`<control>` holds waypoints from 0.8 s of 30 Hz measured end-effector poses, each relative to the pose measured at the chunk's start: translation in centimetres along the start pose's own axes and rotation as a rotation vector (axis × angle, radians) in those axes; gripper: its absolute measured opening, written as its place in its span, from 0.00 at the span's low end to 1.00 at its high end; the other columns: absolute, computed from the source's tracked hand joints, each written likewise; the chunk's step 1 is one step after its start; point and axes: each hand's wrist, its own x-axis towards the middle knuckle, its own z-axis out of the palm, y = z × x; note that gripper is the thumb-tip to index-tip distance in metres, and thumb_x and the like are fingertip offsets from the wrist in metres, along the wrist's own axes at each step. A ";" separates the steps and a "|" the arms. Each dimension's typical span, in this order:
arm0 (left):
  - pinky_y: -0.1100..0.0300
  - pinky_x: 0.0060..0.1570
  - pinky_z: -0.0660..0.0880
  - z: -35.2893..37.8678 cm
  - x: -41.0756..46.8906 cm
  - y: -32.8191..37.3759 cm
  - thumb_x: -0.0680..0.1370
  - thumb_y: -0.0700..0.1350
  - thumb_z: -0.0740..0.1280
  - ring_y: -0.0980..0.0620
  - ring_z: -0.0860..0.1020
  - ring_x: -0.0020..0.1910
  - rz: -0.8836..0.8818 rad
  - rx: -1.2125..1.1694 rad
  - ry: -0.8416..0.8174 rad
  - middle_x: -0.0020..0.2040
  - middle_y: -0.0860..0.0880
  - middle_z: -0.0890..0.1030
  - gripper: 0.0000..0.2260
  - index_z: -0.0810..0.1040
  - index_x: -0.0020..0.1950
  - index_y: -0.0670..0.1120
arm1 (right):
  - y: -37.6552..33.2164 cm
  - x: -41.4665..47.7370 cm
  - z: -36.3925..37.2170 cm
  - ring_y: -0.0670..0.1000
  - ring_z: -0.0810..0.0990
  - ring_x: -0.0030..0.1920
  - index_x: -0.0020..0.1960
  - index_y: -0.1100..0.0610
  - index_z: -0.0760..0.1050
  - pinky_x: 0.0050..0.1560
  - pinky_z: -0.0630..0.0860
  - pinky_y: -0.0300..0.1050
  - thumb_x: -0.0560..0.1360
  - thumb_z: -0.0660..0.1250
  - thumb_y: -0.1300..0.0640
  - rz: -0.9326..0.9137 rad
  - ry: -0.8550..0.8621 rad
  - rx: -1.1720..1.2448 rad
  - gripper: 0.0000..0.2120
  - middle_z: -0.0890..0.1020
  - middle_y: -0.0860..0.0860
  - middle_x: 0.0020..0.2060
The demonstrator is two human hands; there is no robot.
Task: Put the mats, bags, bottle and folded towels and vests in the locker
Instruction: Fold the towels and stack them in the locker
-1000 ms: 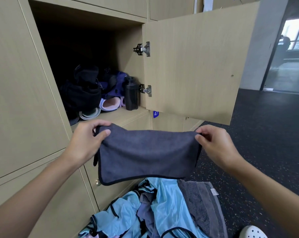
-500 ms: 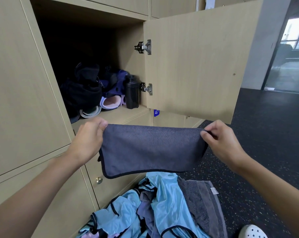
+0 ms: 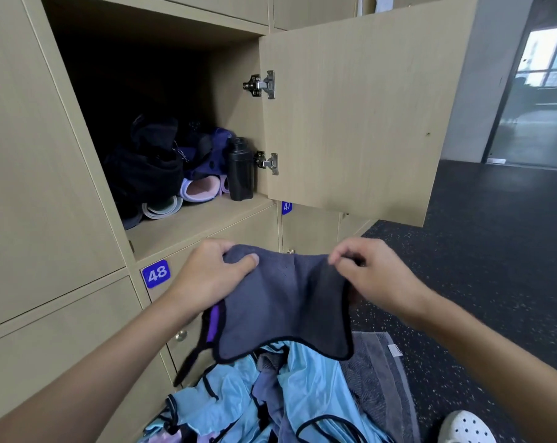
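Note:
A dark grey towel (image 3: 280, 302) with a black hem hangs between my hands below the open locker (image 3: 194, 219). My left hand (image 3: 206, 276) grips its left top corner and my right hand (image 3: 376, 276) pinches the right top edge, the two hands close together. Inside the locker sit a black bag (image 3: 143, 174), a purple bag (image 3: 210, 155), rolled mats (image 3: 197, 188) and a black bottle (image 3: 240, 171). Light blue vests (image 3: 270, 401) and a grey towel (image 3: 379, 378) lie heaped on the floor under the held towel.
The locker door (image 3: 360, 116) stands swung open to the right. Closed locker doors numbered 48 (image 3: 156, 274) and 47 are below. Dark speckled floor (image 3: 494, 266) stretches right; a white shoe (image 3: 465, 426) shows at the bottom right.
My hands have come together, so the stretched towel now sags and folds down its middle. The view has tilted a little, showing the number 48 plate.

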 end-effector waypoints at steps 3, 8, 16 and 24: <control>0.61 0.37 0.73 2.0 -0.9 0.8 0.79 0.46 0.68 0.54 0.79 0.36 -0.020 -0.162 -0.081 0.43 0.41 0.85 0.09 0.84 0.46 0.41 | -2.1 -1.5 2.0 0.47 0.79 0.29 0.43 0.60 0.80 0.32 0.78 0.42 0.79 0.64 0.65 -0.065 -0.111 0.194 0.08 0.81 0.58 0.31; 0.56 0.52 0.78 2.9 -1.8 2.2 0.83 0.51 0.61 0.48 0.84 0.50 -0.114 -0.647 -0.312 0.51 0.44 0.86 0.15 0.83 0.55 0.42 | -3.1 -2.4 3.8 0.48 0.80 0.43 0.64 0.52 0.72 0.52 0.77 0.42 0.79 0.63 0.66 -0.176 -0.234 0.294 0.16 0.82 0.57 0.43; 0.58 0.51 0.81 1.5 -1.4 2.1 0.77 0.32 0.68 0.48 0.84 0.49 -0.044 -0.702 -0.171 0.51 0.42 0.85 0.12 0.80 0.58 0.43 | -2.3 -0.8 2.8 0.48 0.77 0.47 0.63 0.46 0.65 0.45 0.72 0.32 0.77 0.64 0.69 -0.075 0.180 0.436 0.23 0.80 0.50 0.49; 0.59 0.38 0.81 0.2 -1.2 2.6 0.79 0.40 0.68 0.53 0.84 0.39 -0.166 -0.869 -0.101 0.48 0.46 0.86 0.17 0.74 0.66 0.53 | -1.0 -0.2 2.6 0.52 0.86 0.48 0.70 0.48 0.66 0.45 0.83 0.47 0.70 0.74 0.65 0.227 -0.073 0.926 0.33 0.86 0.52 0.48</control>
